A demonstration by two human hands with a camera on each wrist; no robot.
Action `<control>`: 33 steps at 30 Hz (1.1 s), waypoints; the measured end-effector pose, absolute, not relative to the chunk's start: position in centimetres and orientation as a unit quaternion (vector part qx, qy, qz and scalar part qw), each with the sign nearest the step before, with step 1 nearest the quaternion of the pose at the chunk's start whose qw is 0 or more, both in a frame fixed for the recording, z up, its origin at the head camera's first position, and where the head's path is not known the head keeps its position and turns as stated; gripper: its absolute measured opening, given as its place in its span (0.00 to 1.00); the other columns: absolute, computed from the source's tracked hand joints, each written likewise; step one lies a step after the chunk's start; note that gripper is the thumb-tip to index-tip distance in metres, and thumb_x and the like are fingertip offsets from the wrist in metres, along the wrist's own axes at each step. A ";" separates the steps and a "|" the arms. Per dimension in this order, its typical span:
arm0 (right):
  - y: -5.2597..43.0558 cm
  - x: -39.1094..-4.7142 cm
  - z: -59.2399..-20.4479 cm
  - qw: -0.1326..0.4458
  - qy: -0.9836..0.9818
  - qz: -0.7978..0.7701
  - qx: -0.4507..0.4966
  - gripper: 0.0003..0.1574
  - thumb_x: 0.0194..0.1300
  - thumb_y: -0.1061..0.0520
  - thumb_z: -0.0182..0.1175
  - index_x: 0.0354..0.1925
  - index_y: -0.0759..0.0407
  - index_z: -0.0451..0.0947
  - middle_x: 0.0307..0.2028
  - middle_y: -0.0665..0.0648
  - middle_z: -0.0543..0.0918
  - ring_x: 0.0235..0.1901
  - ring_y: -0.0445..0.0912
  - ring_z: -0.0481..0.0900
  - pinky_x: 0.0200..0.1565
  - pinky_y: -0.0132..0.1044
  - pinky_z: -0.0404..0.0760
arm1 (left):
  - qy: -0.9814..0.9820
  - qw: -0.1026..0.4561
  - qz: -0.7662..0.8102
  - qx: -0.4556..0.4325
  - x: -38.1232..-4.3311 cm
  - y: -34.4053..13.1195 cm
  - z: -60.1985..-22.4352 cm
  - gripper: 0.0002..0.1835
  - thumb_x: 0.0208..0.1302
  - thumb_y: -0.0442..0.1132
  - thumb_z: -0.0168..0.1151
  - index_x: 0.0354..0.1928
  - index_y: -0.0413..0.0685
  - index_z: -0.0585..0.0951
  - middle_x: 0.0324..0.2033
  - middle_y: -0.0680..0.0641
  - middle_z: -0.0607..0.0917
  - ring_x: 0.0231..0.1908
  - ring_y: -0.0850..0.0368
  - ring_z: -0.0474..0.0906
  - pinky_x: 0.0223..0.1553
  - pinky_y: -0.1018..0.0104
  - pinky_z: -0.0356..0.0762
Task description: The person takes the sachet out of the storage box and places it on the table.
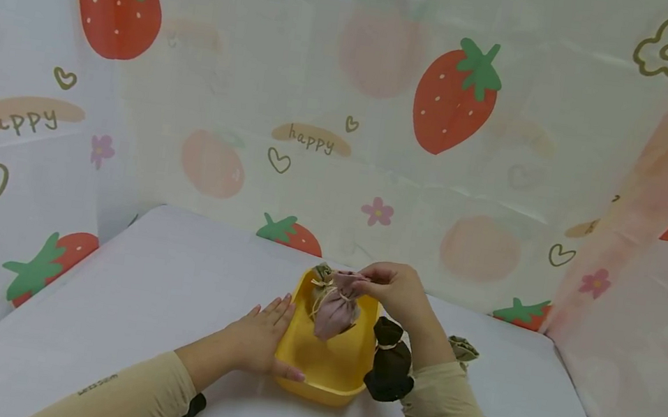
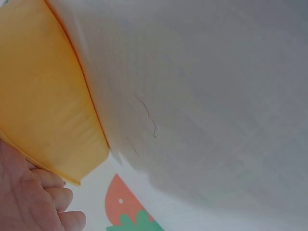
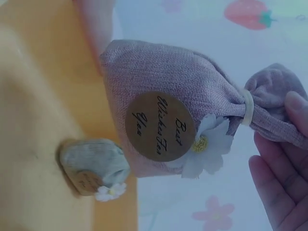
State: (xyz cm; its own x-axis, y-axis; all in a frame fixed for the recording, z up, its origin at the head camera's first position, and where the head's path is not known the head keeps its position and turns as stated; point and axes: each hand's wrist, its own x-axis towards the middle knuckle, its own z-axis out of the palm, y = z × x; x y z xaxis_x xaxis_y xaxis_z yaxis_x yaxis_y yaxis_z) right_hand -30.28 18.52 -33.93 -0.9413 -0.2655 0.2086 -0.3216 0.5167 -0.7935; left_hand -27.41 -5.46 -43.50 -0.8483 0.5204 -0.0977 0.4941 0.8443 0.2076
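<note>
My right hand [image 1: 399, 291] pinches a mauve drawstring pouch [image 1: 336, 313] by its gathered top, holding it over a yellow plastic tub [image 1: 326, 362]. A round "Best Wishes For You" sticker [image 3: 160, 126] and a white cloth flower [image 3: 208, 147] show on that pouch in the right wrist view. Inside the tub, toward the far end, sits a grey-green pouch [image 3: 94, 161] with a similar sticker and flower. My left hand [image 1: 258, 338] rests along the tub's left rim, fingers extended and thumb over the near corner. The left wrist view shows the fingers [image 2: 48, 192] at the rim.
A dark brown pouch [image 1: 391, 364] stands right of the tub, beside my right forearm. Behind that forearm, the top of a greenish pouch [image 1: 464, 350] shows. Something black [image 1: 194, 407] peeks out by my left sleeve. Strawberry-printed sheets [image 1: 384, 116] enclose the white table [image 1: 173, 272].
</note>
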 end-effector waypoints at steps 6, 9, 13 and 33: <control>19.9 -29.3 -32.9 0.050 -0.877 0.454 0.152 0.10 0.55 0.53 0.66 0.33 0.57 0.84 0.29 0.52 0.85 0.34 0.45 0.79 0.39 0.39 0.78 | 0.958 0.074 0.089 0.264 -27.5 -5.3 -43.7 0.66 0.40 0.81 0.47 0.70 0.37 0.46 0.70 0.40 0.43 0.69 0.45 0.40 0.64 0.45 0.46; 20.9 -28.8 -32.3 0.056 -0.880 0.451 0.140 0.11 0.55 0.52 0.66 0.34 0.57 0.84 0.29 0.52 0.85 0.34 0.45 0.79 0.39 0.38 0.77 | 0.958 0.077 0.093 0.262 -27.5 -5.3 -43.7 0.65 0.41 0.81 0.48 0.70 0.38 0.46 0.70 0.40 0.43 0.69 0.45 0.40 0.65 0.46 0.46; 22.3 -28.1 -31.8 0.067 -0.887 0.436 0.136 0.12 0.55 0.50 0.65 0.34 0.58 0.84 0.28 0.52 0.84 0.32 0.45 0.78 0.35 0.38 0.75 | 0.958 0.084 0.095 0.256 -27.4 -5.3 -43.5 0.66 0.40 0.81 0.47 0.70 0.38 0.46 0.70 0.41 0.43 0.69 0.46 0.40 0.65 0.46 0.46; 30.4 -23.9 -30.8 0.141 -0.890 0.416 0.125 0.14 0.58 0.55 0.63 0.38 0.66 0.81 0.31 0.55 0.85 0.32 0.35 0.80 0.36 0.27 0.77 | 0.960 0.084 0.086 0.254 -27.6 -5.2 -43.5 0.67 0.39 0.82 0.46 0.70 0.39 0.45 0.70 0.41 0.42 0.69 0.46 0.39 0.65 0.46 0.46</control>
